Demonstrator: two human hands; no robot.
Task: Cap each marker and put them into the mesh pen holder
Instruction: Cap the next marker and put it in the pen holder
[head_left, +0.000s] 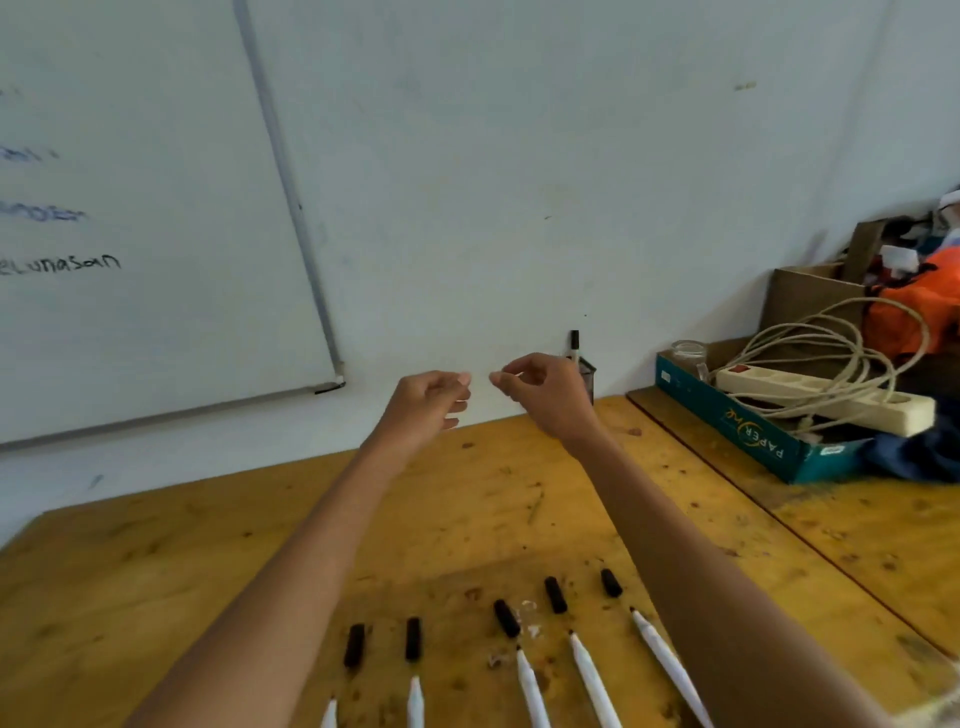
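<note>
Above the wooden table (156, 571) my left hand (431, 402) and right hand (543, 397) hover, fingers loosely curled, seemingly empty. Behind the right hand, the mesh pen holder (589, 382) holds one capped marker (574, 344). Five uncapped markers (592, 675) lie nearest me, their black caps (555, 595) just beyond.

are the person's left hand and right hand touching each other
Apart. The head view shows pale wall between the left hand and the right hand.

Table (208, 571): yellow-orange wood w/ dark stains. On it: white markers (592, 680), black caps (413, 639). On its right side: teal box (727, 421) w/ orange lettering, cream power strip (810, 387).
</note>
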